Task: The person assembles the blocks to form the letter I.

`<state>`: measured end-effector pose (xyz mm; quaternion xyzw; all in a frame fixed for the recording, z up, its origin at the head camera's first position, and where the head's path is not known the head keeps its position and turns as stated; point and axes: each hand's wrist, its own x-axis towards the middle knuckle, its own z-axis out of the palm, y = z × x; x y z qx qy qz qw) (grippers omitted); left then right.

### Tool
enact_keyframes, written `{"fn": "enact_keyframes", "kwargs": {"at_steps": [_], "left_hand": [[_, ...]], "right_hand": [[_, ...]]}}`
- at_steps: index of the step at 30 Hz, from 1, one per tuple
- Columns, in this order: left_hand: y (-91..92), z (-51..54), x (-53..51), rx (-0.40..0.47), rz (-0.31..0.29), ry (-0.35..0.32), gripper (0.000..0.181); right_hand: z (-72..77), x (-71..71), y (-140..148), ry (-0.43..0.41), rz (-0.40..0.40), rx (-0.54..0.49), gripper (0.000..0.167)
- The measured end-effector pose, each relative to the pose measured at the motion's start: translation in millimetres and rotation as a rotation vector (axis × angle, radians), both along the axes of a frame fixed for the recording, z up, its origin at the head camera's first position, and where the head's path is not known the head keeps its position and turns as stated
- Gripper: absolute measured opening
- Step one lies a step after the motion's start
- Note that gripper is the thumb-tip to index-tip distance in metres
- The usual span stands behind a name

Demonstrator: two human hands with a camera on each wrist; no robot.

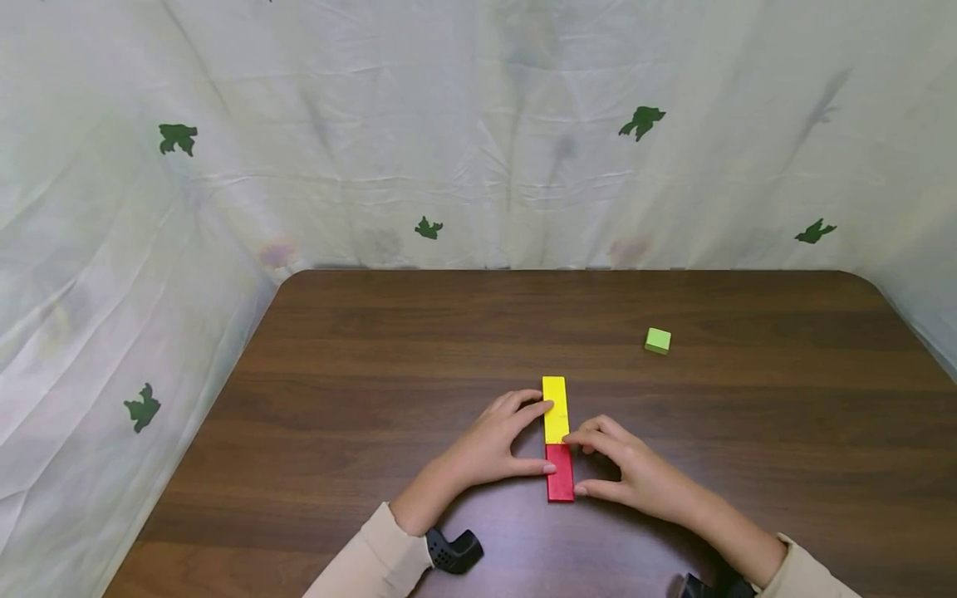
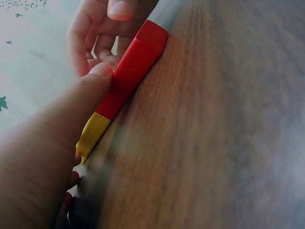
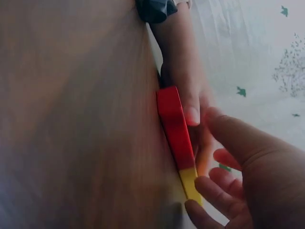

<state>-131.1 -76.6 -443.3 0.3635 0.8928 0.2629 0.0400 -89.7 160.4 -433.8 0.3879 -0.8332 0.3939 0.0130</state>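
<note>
On the wooden table a yellow block (image 1: 555, 407) and a red block (image 1: 560, 482) lie end to end in one straight line, their ends meeting. My left hand (image 1: 489, 440) is along their left side, its thumb touching the red block and its fingertips at the yellow one. From the right, my right hand (image 1: 635, 469) reaches in with its forefinger at the join between the blocks. Its thumb is beside the near end of the red block; the head view does not settle whether it touches. In the left wrist view, the red block (image 2: 131, 71) shows its near end face.
A small light green block (image 1: 658, 340) sits farther back to the right on the brown table (image 1: 374, 332). Behind the table hangs a pale curtain (image 1: 463, 124) with green leaf-like shapes. Each wrist carries a black device, such as the left one (image 1: 454, 551).
</note>
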Motion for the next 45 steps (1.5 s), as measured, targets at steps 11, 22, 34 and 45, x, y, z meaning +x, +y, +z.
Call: {"fn": "enact_keyframes", "kwargs": {"at_steps": [11, 22, 34, 45], "left_hand": [[-1.4, -0.3, -1.8, 0.001, -0.014, 0.009, 0.077], [-1.1, -0.4, -3.1, 0.001, -0.026, 0.041, 0.076], [-0.3, 0.8, -2.5, -0.019, -0.025, 0.023, 0.076], [-0.8, 0.1, -1.8, -0.024, -0.023, 0.020, 0.077]], "right_hand": [[20.1, -15.1, 8, 0.101, -0.114, 0.071, 0.053], [28.8, -41.4, 22, 0.252, -0.245, 0.037, 0.066], [26.5, -68.4, 48, 0.299, -0.400, -0.035, 0.069], [17.4, -84.0, 67, 0.277, -0.513, -0.025, 0.063]]}}
